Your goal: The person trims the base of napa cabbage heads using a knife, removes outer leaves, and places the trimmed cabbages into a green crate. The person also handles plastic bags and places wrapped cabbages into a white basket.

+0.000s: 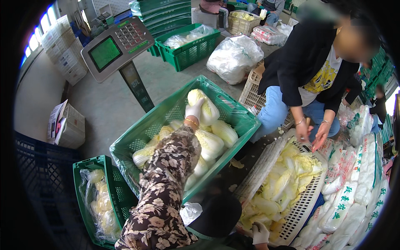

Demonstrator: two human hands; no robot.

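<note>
My left hand [193, 111], in a white glove with a gold bracelet at the wrist, grips a napa cabbage [208, 109] at the far end of a green plastic crate [223, 170]. The crate is lined with clear plastic film. Several more napa cabbages [208, 145] lie in it below my floral sleeve [165, 187]. Down at the bottom edge, my gloved right hand [260, 232] is beside the near end of a white plastic basket [307, 204] full of loose cabbage leaves [281, 184]. Whether its fingers hold anything is not visible.
A scale display [115, 47] stands behind the crate. A smaller green crate [109, 184] with wrapped cabbages is at left. Across the basket sits a co-worker [300, 68], hands over the leaves. Packed white plastic bags [340, 200] are piled at right; a bulging bag [236, 57] lies behind.
</note>
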